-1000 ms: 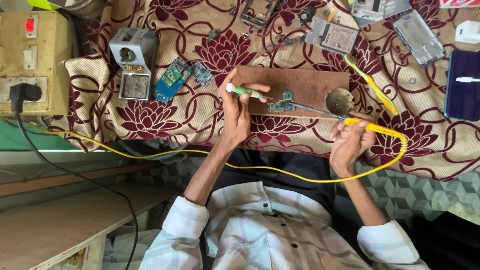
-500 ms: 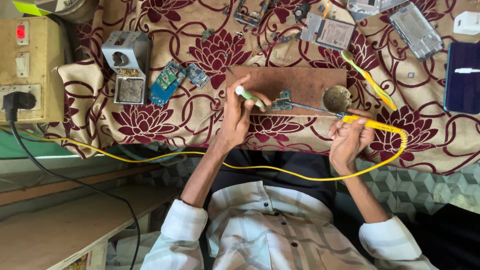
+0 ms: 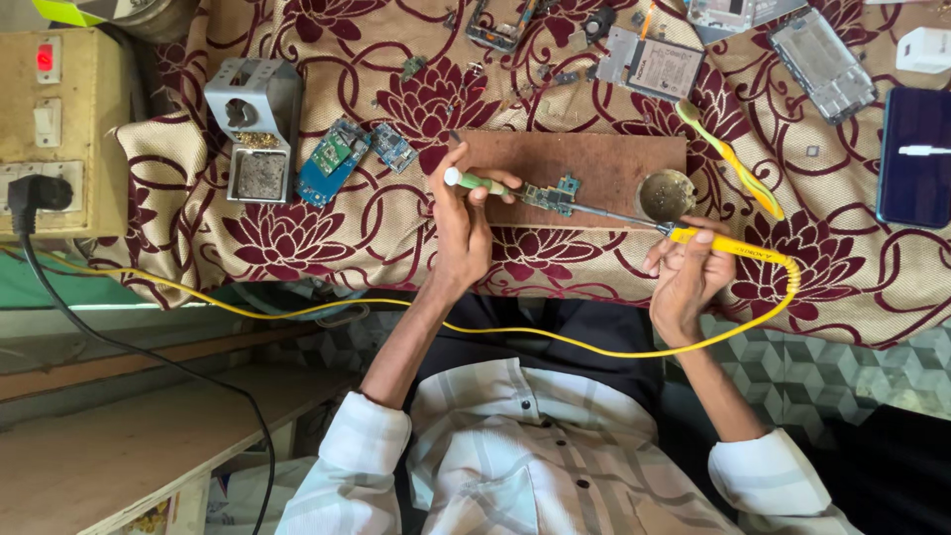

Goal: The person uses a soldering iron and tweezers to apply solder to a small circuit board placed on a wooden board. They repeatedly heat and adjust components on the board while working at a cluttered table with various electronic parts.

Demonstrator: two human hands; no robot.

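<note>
Maroon floral cloth (image 3: 297,238) over table; wooden bench (image 3: 109,466) left; patterned tile floor (image 3: 852,376); daylight.

At the far right edge of the cloth lies my dark phone (image 3: 913,157), a rectangle with a deep blue-black screen that shows one short white bar near its middle. Above it, at the top right corner, sits a small white box-shaped piece (image 3: 923,48), cut off by the frame. Near the top centre rests a phone part with a pale grey rectangular label (image 3: 658,65) on its face, framed in dark metal. To its right lies a bare silver phone frame (image 3: 822,52), tilted, without any screen. On the beige switch box at the far left glows a small red indicator (image 3: 45,57).
</note>
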